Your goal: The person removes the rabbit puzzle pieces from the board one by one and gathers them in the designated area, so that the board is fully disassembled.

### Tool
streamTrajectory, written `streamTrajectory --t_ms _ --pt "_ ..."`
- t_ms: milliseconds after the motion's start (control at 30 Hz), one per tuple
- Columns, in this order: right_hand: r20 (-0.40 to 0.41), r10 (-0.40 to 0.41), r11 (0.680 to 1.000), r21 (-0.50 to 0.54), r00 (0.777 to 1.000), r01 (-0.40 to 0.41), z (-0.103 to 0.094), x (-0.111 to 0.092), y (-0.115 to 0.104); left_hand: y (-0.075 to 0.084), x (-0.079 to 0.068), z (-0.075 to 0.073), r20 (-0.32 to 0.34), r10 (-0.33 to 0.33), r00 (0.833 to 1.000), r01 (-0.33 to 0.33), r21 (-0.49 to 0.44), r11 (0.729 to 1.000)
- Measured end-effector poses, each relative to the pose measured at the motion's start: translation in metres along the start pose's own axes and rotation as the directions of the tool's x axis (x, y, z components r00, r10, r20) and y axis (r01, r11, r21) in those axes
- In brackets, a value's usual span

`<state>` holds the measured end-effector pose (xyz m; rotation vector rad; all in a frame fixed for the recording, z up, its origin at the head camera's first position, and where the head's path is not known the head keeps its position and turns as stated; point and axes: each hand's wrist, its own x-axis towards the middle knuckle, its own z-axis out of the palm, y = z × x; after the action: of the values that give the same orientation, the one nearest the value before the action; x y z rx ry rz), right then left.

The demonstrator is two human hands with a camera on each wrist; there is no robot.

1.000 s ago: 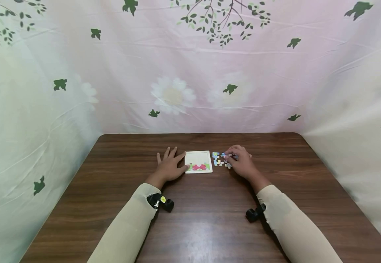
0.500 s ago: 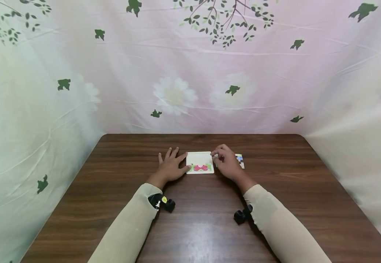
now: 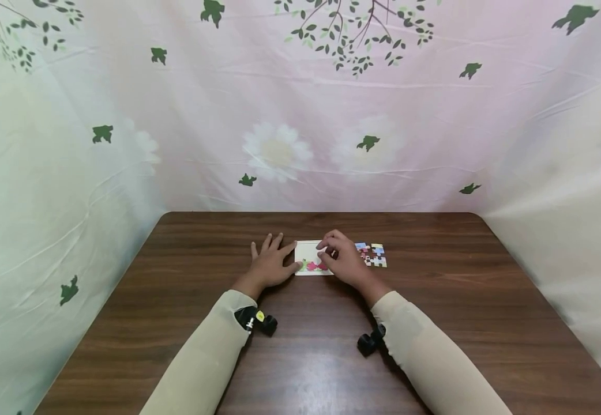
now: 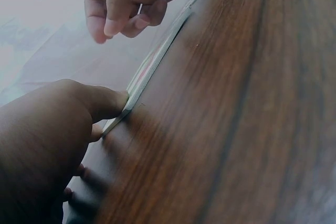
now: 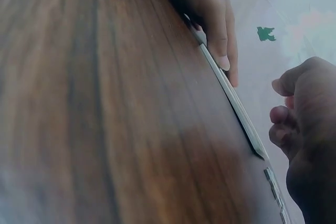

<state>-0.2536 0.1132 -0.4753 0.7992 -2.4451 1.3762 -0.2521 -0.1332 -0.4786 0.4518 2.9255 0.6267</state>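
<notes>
My left hand [image 3: 269, 265] lies spread beside a small white-bordered puzzle board [image 3: 307, 249]. Its thumb [image 4: 113, 100] presses at the board's near left edge, and the index finger reaches the far left corner. The board carries a printed strip of green and pink along the bottom. Over the board's right half hovers my right hand [image 3: 346, 260], fingers loosely bent and raised above the surface in the right wrist view. A gap shows between its thumb and index finger, with nothing visible in it. Several jigsaw pieces [image 3: 378, 256] lie right of that hand, which hides part of them.
The brown wood-grain table [image 3: 311, 346] stretches out around the board. Behind it and at both sides hangs a pale curtain [image 3: 300, 104] printed with leaves and flowers. Black wrist cameras [image 3: 266, 324] sit on both sleeves.
My right hand has moved left from the jigsaw pieces, past the board's right edge, to above the board. More pieces on the right are uncovered. My left hand has stayed put.
</notes>
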Motion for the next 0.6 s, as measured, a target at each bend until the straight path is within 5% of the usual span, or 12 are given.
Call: streamTrajectory --t_ms 300,600 --pt "0.218 0.091 0.991 -0.119 0.972 -0.066 0.0041 0.0014 -0.0032 0.0002 -0.0021 -0.0012 0.008 -0.003 1.000 0.003 0.008 1.000" --pt "0.260 0.136 0.980 -0.179 0.956 -0.090 0.0070 0.0014 -0.0066 0.0022 -0.0028 -0.0026 0.011 -0.004 1.000 0.004 0.010 1.000"
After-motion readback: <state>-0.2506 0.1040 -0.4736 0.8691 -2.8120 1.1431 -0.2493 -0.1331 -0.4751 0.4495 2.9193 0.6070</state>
